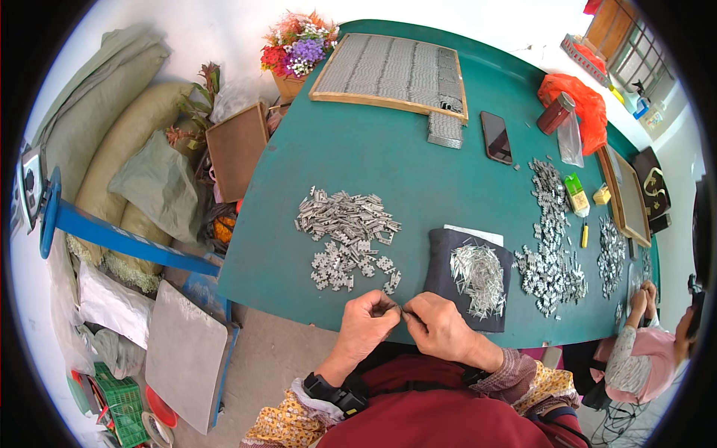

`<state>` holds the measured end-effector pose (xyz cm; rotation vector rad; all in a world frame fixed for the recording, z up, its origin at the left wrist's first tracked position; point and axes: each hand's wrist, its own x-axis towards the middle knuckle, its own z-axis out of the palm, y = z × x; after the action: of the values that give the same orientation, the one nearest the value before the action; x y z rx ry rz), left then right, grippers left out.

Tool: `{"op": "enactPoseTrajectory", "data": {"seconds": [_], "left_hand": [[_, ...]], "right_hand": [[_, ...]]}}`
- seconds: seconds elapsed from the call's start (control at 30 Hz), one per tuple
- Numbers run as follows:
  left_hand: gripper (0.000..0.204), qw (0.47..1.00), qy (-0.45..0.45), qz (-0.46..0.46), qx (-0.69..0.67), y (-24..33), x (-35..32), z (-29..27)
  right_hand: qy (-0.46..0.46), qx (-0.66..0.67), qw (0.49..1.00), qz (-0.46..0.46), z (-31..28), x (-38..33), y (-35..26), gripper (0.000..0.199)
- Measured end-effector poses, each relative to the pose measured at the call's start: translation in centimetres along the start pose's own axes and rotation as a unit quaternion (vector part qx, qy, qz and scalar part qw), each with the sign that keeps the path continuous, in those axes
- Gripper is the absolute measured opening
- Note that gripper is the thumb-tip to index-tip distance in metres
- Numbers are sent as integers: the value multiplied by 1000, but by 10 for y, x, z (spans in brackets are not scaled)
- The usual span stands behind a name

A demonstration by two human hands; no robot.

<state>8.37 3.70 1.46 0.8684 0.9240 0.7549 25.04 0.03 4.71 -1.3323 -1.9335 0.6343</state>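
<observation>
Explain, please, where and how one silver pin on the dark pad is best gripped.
Probably by the middle of an uppermost one, pinched crosswise from above: the silver pins are thin, straight and heaped crisscross on the dark pad.

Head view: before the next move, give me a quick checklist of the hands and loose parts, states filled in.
1. Both hands visible: ok; the left hand and right hand are close together at the near edge of the green table.
2. Item between the fingertips identified: cannot tell; too small and mostly covered.
3. Grey metal pieces all in one heap: not ok; some lie scattered toward the hands.
4. Silver pins on the dark cloth: ok; heaped beyond the right hand.
5. Pins separate from those pieces: ok; the piles are apart.
6. Phone off the piles: ok; it lies farther back.
</observation>
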Motion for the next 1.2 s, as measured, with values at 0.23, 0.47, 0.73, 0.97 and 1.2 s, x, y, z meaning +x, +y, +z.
{"op": "enactPoseTrajectory", "data": {"seconds": [0.23,0.47,0.73,0.97,1.2], "left_hand": [[8,992,58,19,108,-4,6,9],[7,998,32,9,52,15,4,11],[6,997,-58,-35,-46,15,-1,-3],[8,999,-53,3,-11,19,-4,7],[9,996,-9,-20,89,16,1,13]], "right_hand": [[30,-79,996,-19,11,-7,3,14],[53,-40,998,17,8,-6,5,12],[-88,366,893,248,-8,-10,16,10],[-19,130,978,159,-14,-1,4,6],[80,-12,997,-10,-2,-7,11,11]]}}
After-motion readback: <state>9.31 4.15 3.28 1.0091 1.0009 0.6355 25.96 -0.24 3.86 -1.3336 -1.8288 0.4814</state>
